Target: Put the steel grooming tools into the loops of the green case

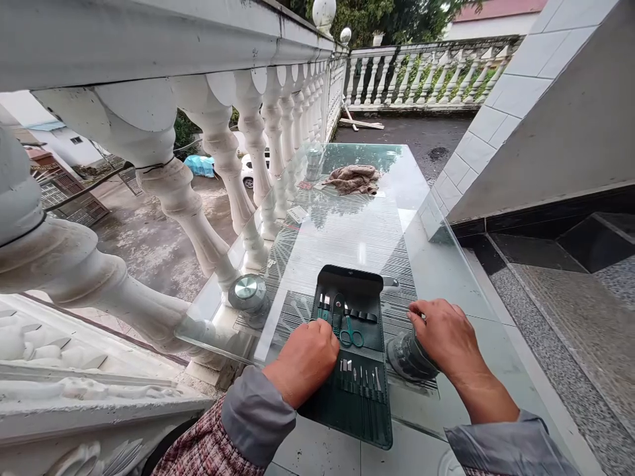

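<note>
An open dark green manicure case [347, 420] lies on the glass table, its flap toward the far end. Small teal scissors [351, 337] and other grooming tools sit in the upper half; several slim metal tools [367, 378] stand in slots in the lower half. My left hand [310, 357] is closed over the case's left side near the fold, its fingertips hidden. To the right of the case, my right hand [446, 334] is raised in a pinch; what its fingers hold is too small to name. A small metal piece [391, 282] shows beside the flap.
The glass tabletop [446, 264] rests on round supports, one with a shiny metal cap [248, 287]. A crumpled brown cloth [352, 179] lies at the far end. A white balustrade [218, 145] runs along the left; stone steps [570, 317] are at the right.
</note>
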Demonstrator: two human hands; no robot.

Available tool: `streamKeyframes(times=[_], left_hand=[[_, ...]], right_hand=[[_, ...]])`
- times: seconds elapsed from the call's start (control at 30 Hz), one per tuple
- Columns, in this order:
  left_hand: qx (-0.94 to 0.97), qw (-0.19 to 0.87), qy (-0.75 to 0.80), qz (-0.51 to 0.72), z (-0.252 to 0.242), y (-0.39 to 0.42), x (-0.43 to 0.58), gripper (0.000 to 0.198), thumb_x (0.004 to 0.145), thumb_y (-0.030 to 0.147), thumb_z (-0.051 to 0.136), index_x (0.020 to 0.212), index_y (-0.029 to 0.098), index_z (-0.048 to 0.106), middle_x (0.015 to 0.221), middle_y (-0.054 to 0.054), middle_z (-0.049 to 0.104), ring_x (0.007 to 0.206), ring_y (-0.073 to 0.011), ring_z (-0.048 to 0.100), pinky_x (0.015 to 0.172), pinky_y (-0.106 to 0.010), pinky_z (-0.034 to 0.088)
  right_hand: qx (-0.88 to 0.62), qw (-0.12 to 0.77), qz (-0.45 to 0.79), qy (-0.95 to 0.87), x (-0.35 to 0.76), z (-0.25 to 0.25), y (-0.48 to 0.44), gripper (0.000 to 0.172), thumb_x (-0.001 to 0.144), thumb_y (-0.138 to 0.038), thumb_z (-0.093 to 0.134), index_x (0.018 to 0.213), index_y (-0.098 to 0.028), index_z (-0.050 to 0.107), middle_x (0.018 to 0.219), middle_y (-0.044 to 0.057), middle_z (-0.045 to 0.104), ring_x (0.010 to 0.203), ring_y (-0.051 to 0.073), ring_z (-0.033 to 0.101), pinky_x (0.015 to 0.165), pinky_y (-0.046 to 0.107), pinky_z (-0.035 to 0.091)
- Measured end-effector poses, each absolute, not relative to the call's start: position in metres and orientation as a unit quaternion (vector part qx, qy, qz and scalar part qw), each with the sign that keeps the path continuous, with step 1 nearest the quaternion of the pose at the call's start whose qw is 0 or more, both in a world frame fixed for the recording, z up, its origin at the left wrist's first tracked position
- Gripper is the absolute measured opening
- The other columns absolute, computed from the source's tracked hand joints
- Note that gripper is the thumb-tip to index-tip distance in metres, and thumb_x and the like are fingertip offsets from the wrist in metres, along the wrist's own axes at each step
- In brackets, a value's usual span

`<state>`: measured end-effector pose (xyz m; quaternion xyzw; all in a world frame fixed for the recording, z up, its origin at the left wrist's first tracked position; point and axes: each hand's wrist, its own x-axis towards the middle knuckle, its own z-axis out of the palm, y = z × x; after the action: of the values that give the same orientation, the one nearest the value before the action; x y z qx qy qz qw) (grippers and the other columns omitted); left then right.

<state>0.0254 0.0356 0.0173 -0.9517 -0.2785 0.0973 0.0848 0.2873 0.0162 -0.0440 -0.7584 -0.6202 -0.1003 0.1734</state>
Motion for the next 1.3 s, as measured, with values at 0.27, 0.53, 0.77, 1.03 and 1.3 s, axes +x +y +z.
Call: streamKeyframes(times=[0.27, 0.53, 0.77, 1.03, 1.3], left_hand=[[-0.954, 0.080, -0.276, 0.091, 0.018, 0.036, 0.025, 0.014, 0.084, 0.005, 0.045, 0.092, 0.009, 0.056, 0.083, -0.010, 0.056, 0.073, -0.0208, 0.056, 0.055, -0.029, 0.044], [-0.953, 0.081, -0.279, 0.085, 0.017, 0.036, 0.026, 0.012, 0.086, 0.008, 0.045, 0.092, 0.009, 0.055, 0.083, -0.010, 0.056, 0.075, -0.0214, 0.056, 0.056, -0.029, 0.045], [-0.953, 0.072, -0.281, 0.091, 0.018, 0.035, 0.026, 0.012, 0.084, 0.006, 0.045, 0.090, 0.009, 0.055, 0.083, -0.010, 0.056, 0.074, -0.0220, 0.056, 0.055, -0.030, 0.045], [-0.954, 0.074, -0.278, 0.082, 0.016, 0.036, 0.026, 0.012, 0.083, 0.005, 0.045, 0.089, 0.010, 0.056, 0.082, -0.009, 0.056, 0.073, -0.0224, 0.056, 0.056, -0.031, 0.045], [-0.955, 0.063, -0.276, 0.093, 0.019, 0.036, 0.027, 0.014, 0.085, 0.006, 0.045, 0.091, 0.009, 0.057, 0.084, -0.010, 0.056, 0.075, -0.0228, 0.056, 0.056, -0.031, 0.046]], right_hand=[[-0.669, 0.261, -0.081, -0.692, 0.250, -0.017, 0.011, 0.017, 0.085, -0.029, 0.050, 0.076, -0.019, 0.060, 0.079, 0.006, 0.057, 0.079, 0.020, 0.048, 0.073, 0.033, 0.039], [-0.591, 0.196, 0.032, -0.782, 0.201, -0.014, -0.006, 0.011, 0.083, -0.025, 0.056, 0.073, -0.020, 0.054, 0.078, 0.002, 0.054, 0.076, 0.017, 0.047, 0.067, 0.030, 0.038], [-0.605, 0.162, 0.020, -0.779, 0.210, -0.018, -0.008, 0.013, 0.083, -0.017, 0.053, 0.071, -0.020, 0.050, 0.076, 0.002, 0.050, 0.074, 0.016, 0.045, 0.064, 0.029, 0.036], [-0.583, 0.147, -0.039, -0.798, 0.209, -0.024, -0.011, 0.016, 0.084, -0.012, 0.048, 0.070, -0.020, 0.048, 0.077, 0.003, 0.050, 0.074, 0.018, 0.044, 0.062, 0.029, 0.034], [-0.540, 0.173, -0.060, -0.822, 0.219, -0.019, -0.021, 0.019, 0.088, -0.017, 0.043, 0.070, -0.019, 0.048, 0.074, 0.004, 0.049, 0.070, 0.017, 0.043, 0.060, 0.029, 0.034]])
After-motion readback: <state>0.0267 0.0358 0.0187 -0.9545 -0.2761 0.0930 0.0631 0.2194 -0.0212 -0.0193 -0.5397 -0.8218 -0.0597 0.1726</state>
